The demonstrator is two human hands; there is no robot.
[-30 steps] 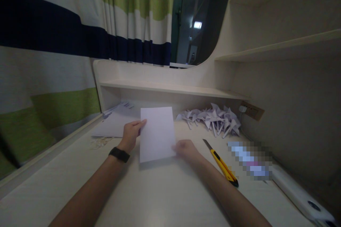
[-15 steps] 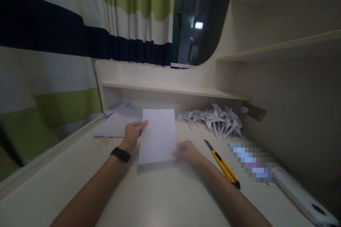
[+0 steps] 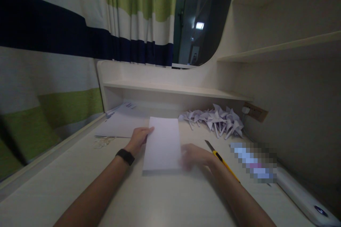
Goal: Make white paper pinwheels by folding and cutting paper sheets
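Head view: your left hand (image 3: 139,139) grasps white paper (image 3: 163,145) short of the table's (image 3: 162,198) back edge. Your right hand (image 3: 196,156) blurs; fingers unreadable.

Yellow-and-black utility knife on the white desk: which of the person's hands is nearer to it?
Right. The right hand, blurred, is just left of the yellow-and-black utility knife; the left hand is farther left, at the white rectangular paper's left edge.
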